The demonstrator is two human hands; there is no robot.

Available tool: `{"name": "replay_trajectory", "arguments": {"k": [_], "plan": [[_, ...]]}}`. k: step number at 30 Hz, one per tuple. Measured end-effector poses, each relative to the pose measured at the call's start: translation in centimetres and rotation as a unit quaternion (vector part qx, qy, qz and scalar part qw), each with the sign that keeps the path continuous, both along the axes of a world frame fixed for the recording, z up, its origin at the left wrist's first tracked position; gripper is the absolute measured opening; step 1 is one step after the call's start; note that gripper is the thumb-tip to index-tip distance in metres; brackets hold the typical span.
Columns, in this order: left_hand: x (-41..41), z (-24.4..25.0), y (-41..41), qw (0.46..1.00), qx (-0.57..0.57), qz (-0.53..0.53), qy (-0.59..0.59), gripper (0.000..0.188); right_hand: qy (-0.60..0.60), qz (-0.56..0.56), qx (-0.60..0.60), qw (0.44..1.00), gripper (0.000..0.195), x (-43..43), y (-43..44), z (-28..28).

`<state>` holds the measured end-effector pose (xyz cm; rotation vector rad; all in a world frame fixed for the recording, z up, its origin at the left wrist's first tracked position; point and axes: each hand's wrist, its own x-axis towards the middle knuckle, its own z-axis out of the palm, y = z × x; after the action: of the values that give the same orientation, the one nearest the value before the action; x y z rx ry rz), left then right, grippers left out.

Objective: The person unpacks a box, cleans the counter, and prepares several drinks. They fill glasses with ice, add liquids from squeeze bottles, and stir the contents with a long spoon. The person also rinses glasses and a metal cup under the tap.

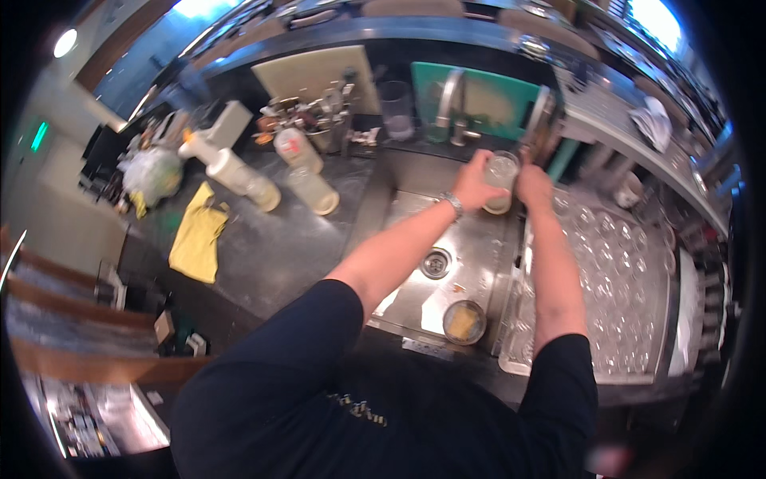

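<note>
Over the far right of a stainless steel sink (413, 206), my left hand (474, 182) grips a clear cylindrical container (501, 170) with a pale base. The container is tilted, its top towards the back. My right hand (534, 184) is just right of it, above the sink's right edge, with the fingers curled. Blur hides whether those fingers hold something or touch the container. Below my forearms are the round sink drain (437, 263) and, near the front wall, a round bowl (447, 328) with a yellow sponge (463, 322) inside.
Many upturned clear glasses (610, 263) stand on a tray (622, 378) to the right. A metal faucet (449, 99) rises behind the sink before a green board (508, 96). On the left counter are squeeze bottles (254, 185) and a yellow cloth (200, 239).
</note>
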<state>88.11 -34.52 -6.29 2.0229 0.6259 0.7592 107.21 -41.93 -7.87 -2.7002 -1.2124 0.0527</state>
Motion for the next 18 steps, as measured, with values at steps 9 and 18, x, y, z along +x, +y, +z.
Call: {"name": "replay_trajectory", "arguments": {"k": [9,18], "plan": [[-20.1,-0.2,-0.8,0.989,-0.090,0.087,-0.085,0.082,0.044,0.012,0.039,0.998,0.095,-0.4,-1.5,-0.9],[-38.5,1.9,2.4,0.936,-0.019,0.348,0.041,0.084,0.092,-0.022,0.199,0.975,0.092,-2.4,0.3,-1.6]]}}
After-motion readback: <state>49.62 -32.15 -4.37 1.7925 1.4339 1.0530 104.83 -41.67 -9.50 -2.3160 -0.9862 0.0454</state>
